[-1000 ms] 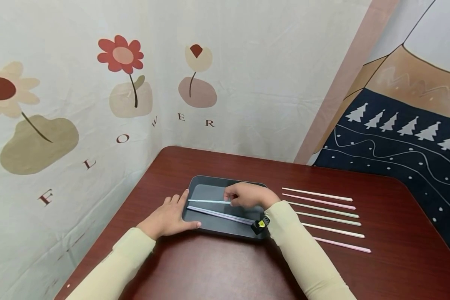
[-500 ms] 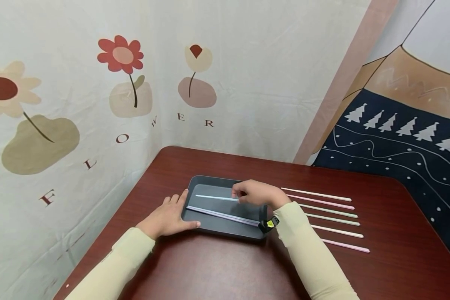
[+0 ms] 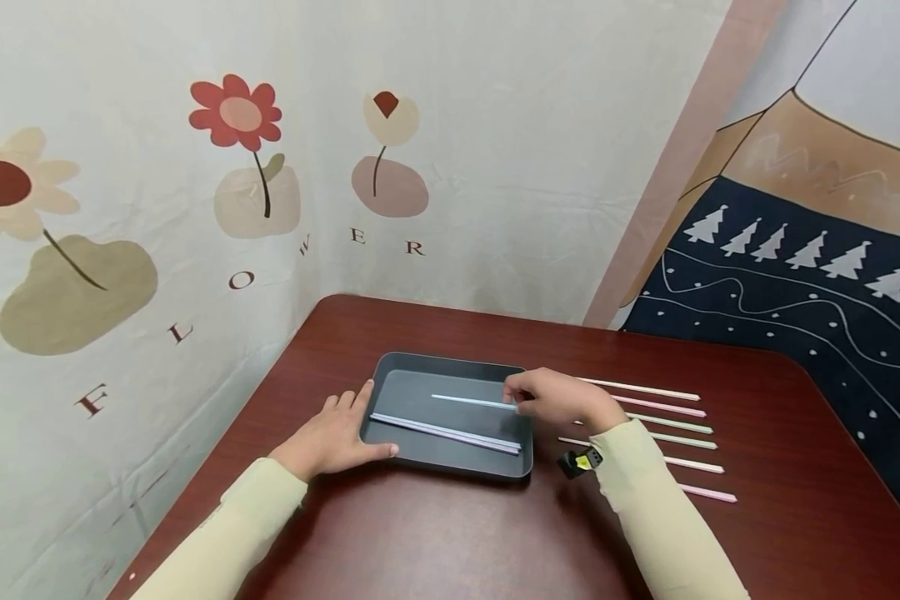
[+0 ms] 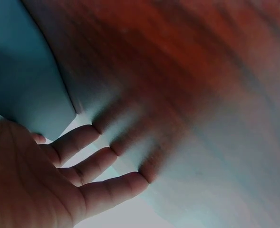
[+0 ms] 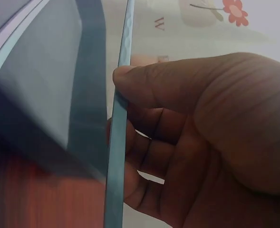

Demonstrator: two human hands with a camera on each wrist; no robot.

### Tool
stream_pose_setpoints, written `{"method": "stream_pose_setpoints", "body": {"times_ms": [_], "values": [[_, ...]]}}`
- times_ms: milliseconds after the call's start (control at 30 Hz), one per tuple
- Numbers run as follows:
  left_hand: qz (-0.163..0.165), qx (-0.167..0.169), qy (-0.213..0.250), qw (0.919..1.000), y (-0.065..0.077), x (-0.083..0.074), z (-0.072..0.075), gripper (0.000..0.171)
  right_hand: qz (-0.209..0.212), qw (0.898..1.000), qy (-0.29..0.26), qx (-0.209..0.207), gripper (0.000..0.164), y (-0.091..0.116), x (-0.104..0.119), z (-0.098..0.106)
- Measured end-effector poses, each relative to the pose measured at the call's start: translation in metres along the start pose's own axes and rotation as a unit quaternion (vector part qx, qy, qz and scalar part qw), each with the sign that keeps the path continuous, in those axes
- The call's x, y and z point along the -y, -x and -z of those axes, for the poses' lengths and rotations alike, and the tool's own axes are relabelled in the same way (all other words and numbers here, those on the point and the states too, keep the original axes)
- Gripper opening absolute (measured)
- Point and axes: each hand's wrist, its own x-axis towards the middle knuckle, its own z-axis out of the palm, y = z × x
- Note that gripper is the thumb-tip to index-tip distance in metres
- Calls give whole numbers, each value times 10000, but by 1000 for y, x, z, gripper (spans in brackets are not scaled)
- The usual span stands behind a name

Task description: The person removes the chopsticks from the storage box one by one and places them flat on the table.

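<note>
A light blue chopstick (image 5: 119, 137) is pinched between the thumb and fingers of my right hand (image 3: 558, 396), which is over the right end of a dark grey tray (image 3: 450, 475). In the head view the chopstick's thin end points left across the tray. Several pale purple and bluish chopsticks (image 3: 442, 432) lie together inside the tray, slanting along its near half. My left hand (image 3: 337, 435) rests at the tray's left end, thumb on the near rim and fingers spread. In the left wrist view three of its fingertips touch the table beside the tray corner.
Several more chopsticks (image 3: 701, 412) in cream, pink and green lie in a spaced row on the red-brown table (image 3: 450, 533), right of the tray and partly behind the right arm. A printed curtain (image 3: 495, 167) hangs along the table's far and left edges.
My right hand has moved to the right with the light blue chopstick, drawing its thin end from the tray's left rim toward the middle. The left hand stays in place.
</note>
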Motion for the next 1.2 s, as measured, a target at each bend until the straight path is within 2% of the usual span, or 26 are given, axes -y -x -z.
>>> {"method": "stream_pose_setpoints", "body": {"times_ms": [167, 367, 533, 933, 1200], "values": [[-21, -25, 5, 10000, 0, 0, 0, 130, -214, 9996, -99, -149, 17, 22, -16, -4], [-20, -39, 26, 10000, -1, 0, -1, 129, -69, 9995, 68, -297, 17, 50, -34, -3], [-44, -34, 8, 10000, -2, 0, -1, 128, -242, 9992, 36, -306, 17, 75, -47, -3], [-41, 8, 22, 10000, -1, 0, -1, 127, -449, 9981, -234, -351, 17, 128, -60, 2], [-60, 5, 2, 10000, -3, -1, 1, 129, -689, 9965, -410, -252, 18, 158, -71, -5]]}}
